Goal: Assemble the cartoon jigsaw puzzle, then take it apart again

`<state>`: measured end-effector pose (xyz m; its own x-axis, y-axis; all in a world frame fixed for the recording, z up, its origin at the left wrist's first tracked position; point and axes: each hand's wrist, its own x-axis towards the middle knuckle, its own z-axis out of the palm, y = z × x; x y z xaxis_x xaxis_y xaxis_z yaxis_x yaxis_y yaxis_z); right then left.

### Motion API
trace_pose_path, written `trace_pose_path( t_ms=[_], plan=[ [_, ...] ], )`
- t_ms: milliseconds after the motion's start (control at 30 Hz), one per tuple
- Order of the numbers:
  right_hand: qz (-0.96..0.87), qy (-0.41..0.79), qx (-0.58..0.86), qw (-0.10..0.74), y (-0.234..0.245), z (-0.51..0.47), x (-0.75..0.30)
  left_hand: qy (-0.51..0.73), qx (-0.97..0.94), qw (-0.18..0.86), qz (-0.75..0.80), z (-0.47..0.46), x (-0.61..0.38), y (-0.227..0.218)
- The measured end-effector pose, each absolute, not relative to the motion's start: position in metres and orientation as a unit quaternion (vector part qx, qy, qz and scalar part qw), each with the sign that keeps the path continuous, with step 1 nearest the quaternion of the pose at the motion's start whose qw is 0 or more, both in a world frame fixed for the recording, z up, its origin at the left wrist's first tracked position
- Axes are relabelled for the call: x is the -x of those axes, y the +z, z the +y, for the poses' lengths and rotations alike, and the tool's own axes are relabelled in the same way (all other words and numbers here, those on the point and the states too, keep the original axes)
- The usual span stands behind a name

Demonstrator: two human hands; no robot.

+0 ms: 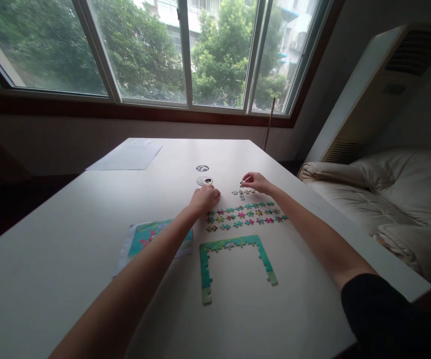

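Pale puzzle piece: pinched at the fingertips of the right hand, just above the tabletop, beyond its middle and toward the right edge. Its print is too small to tell.
Right hand: thumb and fingers closed in a pinch on the piece. The forearm comes in from the near right corner, with a black sleeve at the upper arm.
Pale piece cluster: a few loose pieces lying flat, just beside the right hand on its near side.
Left hand: palm down with the fingers curled, at the left end of the coloured rows. Whether it grasps anything cannot be told.
Coloured piece rows: loose teal, pink and yellow pieces laid flat in rows, between the hands and the puzzle frame.
Puzzle frame: assembled teal border with the top and two sides joined, open toward the near edge, near the tabletop centre.
Printed sheet: teal picture with a pink figure, left of the frame and partly under the left forearm.
Cable port: round opening in the tabletop, just beyond the left hand. The interior is dark and its contents cannot be told.
Port cap: round disc, just beyond the port.
Paper sheet: pale and flat, at the far left corner.
Tabletop: white, smooth, rectangular.
Room: wide window past the far edge with trees outside. A thin stick leans below the sill. A floor-standing air conditioner and cream bedding are on the right.
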<state>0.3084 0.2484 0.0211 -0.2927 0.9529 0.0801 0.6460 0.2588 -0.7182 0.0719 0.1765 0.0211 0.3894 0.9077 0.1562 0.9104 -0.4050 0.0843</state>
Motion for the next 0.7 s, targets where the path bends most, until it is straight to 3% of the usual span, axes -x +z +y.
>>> trace_pose_path(
  t_ms=[200,433,700],
  plan=[
    [-0.769,0.359,0.461,0.259,0.035,0.198,-0.308,-0.110,0.862,0.004,-0.495,0.150,-0.062,0.028],
    [-0.765,0.479,0.375,0.210,0.038,0.124,-0.323,-0.114,0.916,-0.009,-0.385,0.058,-0.038,0.031],
    [-0.839,0.435,0.316,0.086,0.053,0.049,-0.321,-0.167,0.948,0.005,-0.271,-0.032,-0.047,0.019]
  ],
)
